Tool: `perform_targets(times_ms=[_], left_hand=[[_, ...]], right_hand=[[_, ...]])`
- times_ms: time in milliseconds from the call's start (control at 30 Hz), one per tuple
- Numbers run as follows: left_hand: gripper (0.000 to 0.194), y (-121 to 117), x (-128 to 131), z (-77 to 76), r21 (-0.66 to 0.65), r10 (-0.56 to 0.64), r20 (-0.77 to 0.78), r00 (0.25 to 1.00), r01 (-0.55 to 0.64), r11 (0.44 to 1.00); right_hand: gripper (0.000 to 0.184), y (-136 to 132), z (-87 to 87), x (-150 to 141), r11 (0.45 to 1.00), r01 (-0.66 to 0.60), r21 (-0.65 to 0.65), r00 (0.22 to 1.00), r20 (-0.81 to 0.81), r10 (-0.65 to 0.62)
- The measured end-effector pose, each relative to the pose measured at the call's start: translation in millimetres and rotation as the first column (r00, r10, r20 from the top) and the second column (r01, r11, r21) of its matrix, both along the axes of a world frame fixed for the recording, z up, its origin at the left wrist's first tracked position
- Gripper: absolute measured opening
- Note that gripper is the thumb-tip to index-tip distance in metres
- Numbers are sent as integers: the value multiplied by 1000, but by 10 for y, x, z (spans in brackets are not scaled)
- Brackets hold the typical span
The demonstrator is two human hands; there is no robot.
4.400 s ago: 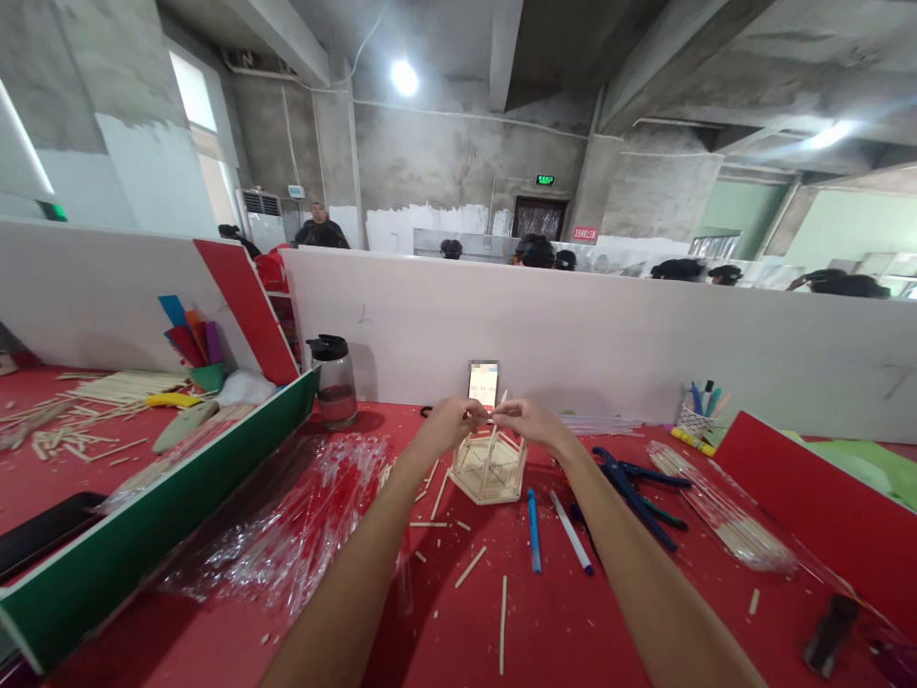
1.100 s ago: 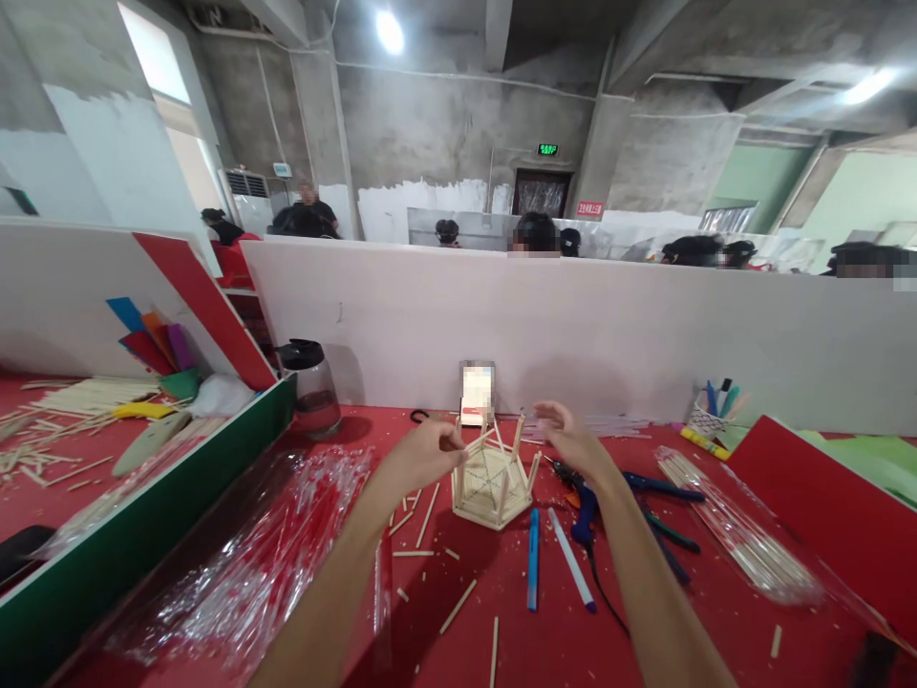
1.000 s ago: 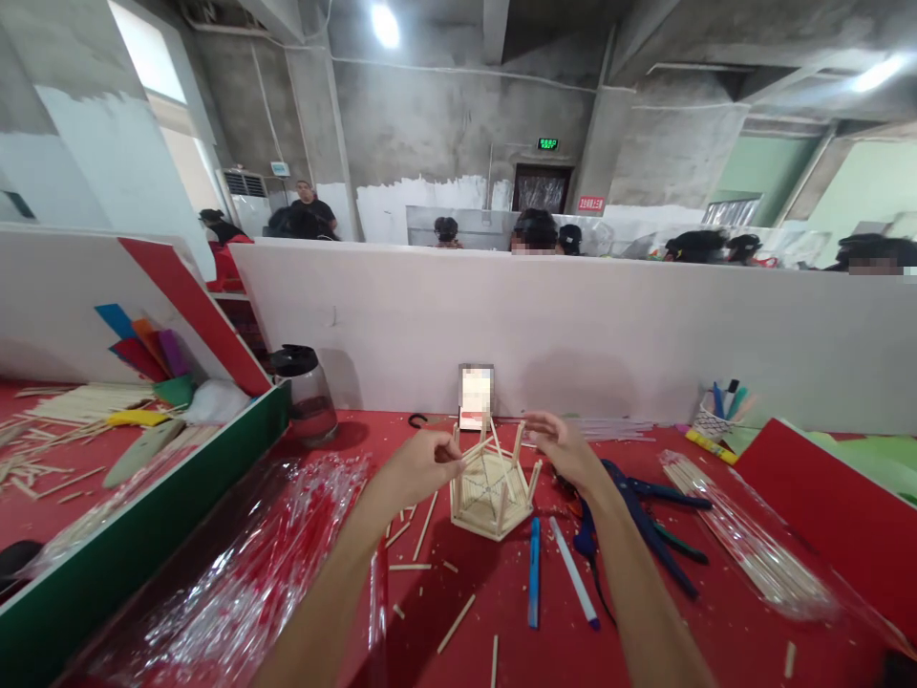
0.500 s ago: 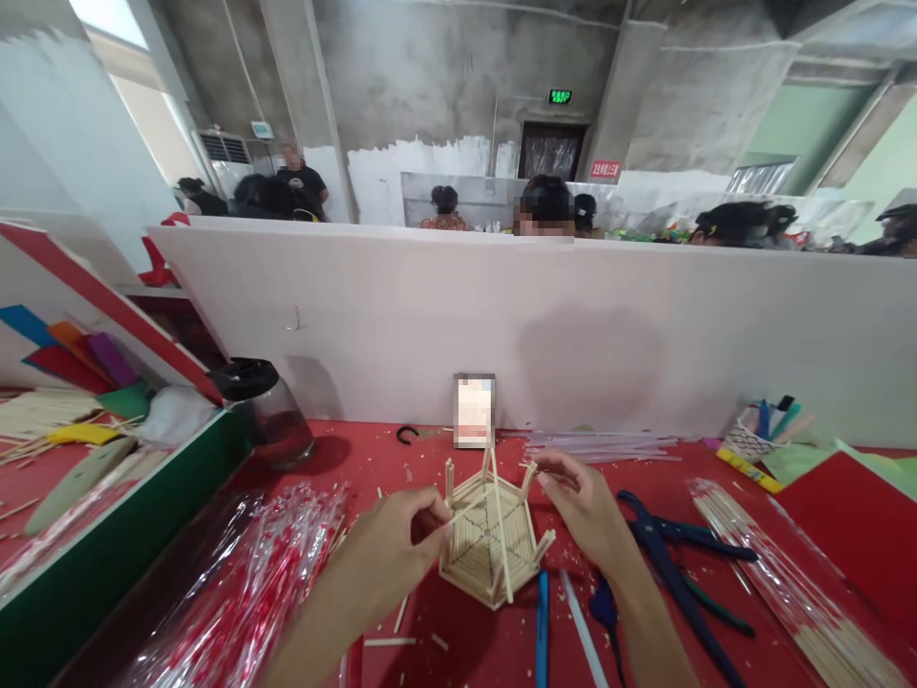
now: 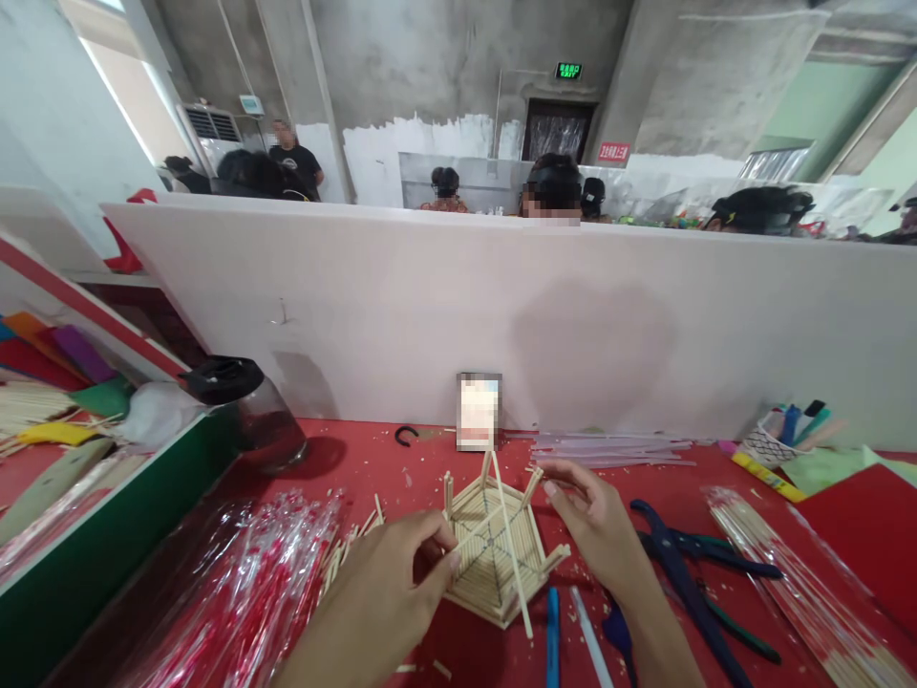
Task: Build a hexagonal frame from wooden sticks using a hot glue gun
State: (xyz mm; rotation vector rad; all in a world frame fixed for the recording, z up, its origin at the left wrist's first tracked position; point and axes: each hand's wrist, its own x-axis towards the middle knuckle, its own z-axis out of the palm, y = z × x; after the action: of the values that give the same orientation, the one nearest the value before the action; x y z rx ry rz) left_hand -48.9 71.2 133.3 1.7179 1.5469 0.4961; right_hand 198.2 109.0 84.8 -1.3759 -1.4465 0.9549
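A hexagonal frame of wooden sticks sits on the red table, with short upright posts at its corners and dark lines across its slatted base. My left hand is closed at its left side, thumb and forefinger pinching a thin wooden stick that slants across the frame. My right hand is at the back right corner, its curled thumb and forefinger at the top of a post; the exact contact is partly hidden. Another long stick leans from the back post over the front rim.
A phone leans against the white partition. Blue-handled pliers, a blue pen and a white pen lie to the right. Plastic wrapping, a jug and a green board are on the left.
The stick both hands held up earlier is no longer raised between them. My right hand opened away, then came back to the back right post. The view has tipped down and closer.
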Motion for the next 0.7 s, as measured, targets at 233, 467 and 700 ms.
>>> perform_targets(times_ms=[233, 467, 700], left_hand=[[16, -5, -3, -10, 4, -17, 16, 1000, 17, 1000], [19, 10, -48, -9, -6, -42, 9, 999, 42, 999], [19, 13, -28, 0, -2, -27, 8, 1000, 27, 1000]], right_hand=[[30, -9, 17, -1, 1000, 7, 18, 1000, -4, -7], [26, -125, 339, -111, 997, -32, 70, 980, 199, 17], [23, -133, 422, -197, 984, -175, -32, 966, 190, 178]])
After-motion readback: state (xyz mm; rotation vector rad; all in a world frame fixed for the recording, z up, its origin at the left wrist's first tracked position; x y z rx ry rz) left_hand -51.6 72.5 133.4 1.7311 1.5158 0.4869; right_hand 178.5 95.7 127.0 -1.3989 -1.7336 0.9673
